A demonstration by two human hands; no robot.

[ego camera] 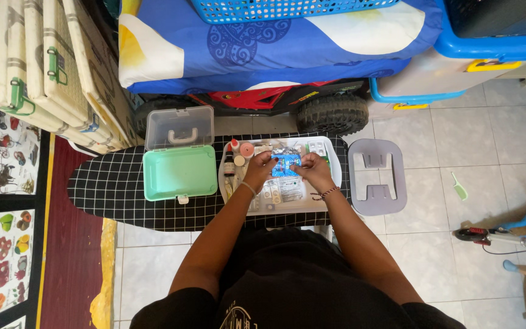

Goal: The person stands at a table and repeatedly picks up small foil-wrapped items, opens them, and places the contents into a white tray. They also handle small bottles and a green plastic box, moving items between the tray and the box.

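A tiled floor lay under a black grid-patterned ironing board that ran from nine to three o'clock across the view. Its far edge stood close to a toy car at twelve o'clock, and open floor lay at five o'clock. On the board sat a white tray, with a mint-green box just beside it at nine o'clock, its clear lid thrown back. A grey stand lay past the tray at three o'clock. Over the tray's middle, the left hand and the right hand each pinched one end of a blue packet, which was held between them. Its long axis ran nine to three o'clock. Small bottles stood at the tray's ten o'clock corner.
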